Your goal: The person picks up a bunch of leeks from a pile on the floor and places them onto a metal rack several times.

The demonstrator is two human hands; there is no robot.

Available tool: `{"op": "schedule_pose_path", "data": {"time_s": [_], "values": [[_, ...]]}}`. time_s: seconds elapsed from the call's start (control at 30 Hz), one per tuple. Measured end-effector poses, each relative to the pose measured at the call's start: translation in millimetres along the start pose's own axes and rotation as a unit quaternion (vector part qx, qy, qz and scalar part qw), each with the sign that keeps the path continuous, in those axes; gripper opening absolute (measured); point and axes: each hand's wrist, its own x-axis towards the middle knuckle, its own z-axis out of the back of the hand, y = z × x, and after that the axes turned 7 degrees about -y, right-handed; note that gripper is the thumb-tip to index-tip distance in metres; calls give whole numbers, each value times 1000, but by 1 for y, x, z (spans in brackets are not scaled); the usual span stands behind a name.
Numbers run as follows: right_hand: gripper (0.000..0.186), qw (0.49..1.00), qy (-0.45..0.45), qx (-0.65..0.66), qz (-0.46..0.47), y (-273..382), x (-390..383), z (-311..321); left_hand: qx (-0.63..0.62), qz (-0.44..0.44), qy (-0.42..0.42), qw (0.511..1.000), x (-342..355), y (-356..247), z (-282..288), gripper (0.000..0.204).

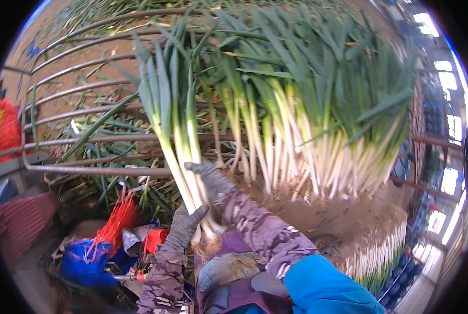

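A small bunch of long green onions (pixel 180 146) stands before me, its white stalks low and its green leaves fanning up and away. My left hand (pixel 185 227), in a grey glove, is closed on the white stalks just above the brown roots. Higher up the same stalks, my right hand (pixel 213 180), also gloved in grey, grips from the right side. Part of the fingers of both hands is hidden behind the stalks. To the right of the bunch lies a large heap of green onions (pixel 307 125), roots toward me.
A metal rack of curved bars (pixel 87 140) lies under the onions, with loose leaves below. At lower left are a blue container (pixel 85 261) and red plastic strands (pixel 120 220). Another row of onions (pixel 381 251) lies at right. A worn glove-like item (pixel 228 269) rests on my lap.
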Motion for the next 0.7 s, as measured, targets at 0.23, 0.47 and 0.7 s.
{"op": "schedule_pose_path", "data": {"time_s": [0.23,0.47,0.7], "values": [[57,985,150,55,62,0,-54,10,-47,9,41,998,-59,-34,-23,41],[64,981,137,64,120,-8,-103,58,-39,54,116,991,-89,-21,-55,40],[37,989,38,119,-79,-35,-73,125,-63,147,96,982,-45,38,-73,47]]}}
